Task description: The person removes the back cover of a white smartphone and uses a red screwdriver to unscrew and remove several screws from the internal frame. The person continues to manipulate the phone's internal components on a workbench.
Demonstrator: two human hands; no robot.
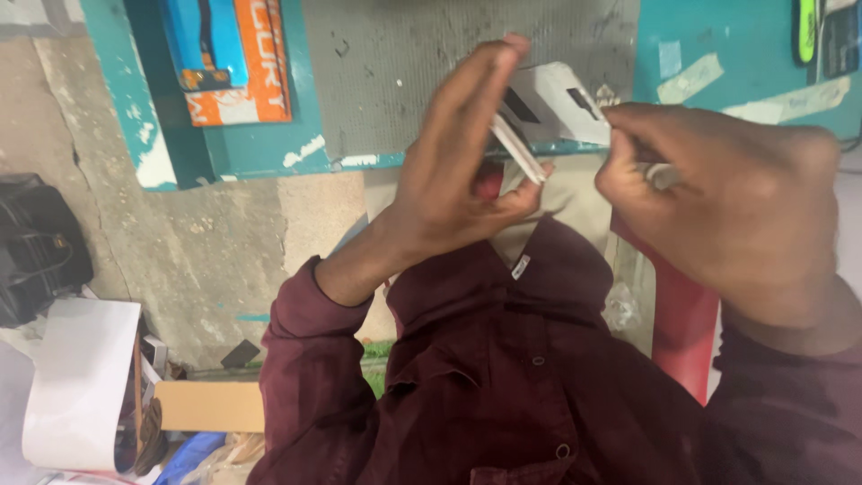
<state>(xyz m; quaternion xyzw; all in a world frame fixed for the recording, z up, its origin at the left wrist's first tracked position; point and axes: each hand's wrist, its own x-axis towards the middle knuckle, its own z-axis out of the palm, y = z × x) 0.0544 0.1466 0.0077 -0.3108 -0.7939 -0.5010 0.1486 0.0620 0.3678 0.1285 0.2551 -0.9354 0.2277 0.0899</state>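
Note:
My left hand (462, 157) holds a thin white panel (548, 108) with dark cut-outs, its fingers stretched flat along the panel's edge and the thumb pressing from below. My right hand (718, 193) is closed in a fist at the panel's right corner, pinching something small that its fingers hide. Both hands hover over my lap, just in front of the teal table's (745, 54) edge. Both arms wear dark maroon sleeves.
A grey mat (395, 72) covers the table's middle. An orange and blue box (233, 58) lies at its left end, dark items with a yellow-green pen at the far right. A black bag (36, 247), white sheet, cardboard and clutter sit on the floor at left. A red stool (682, 328) shows under me.

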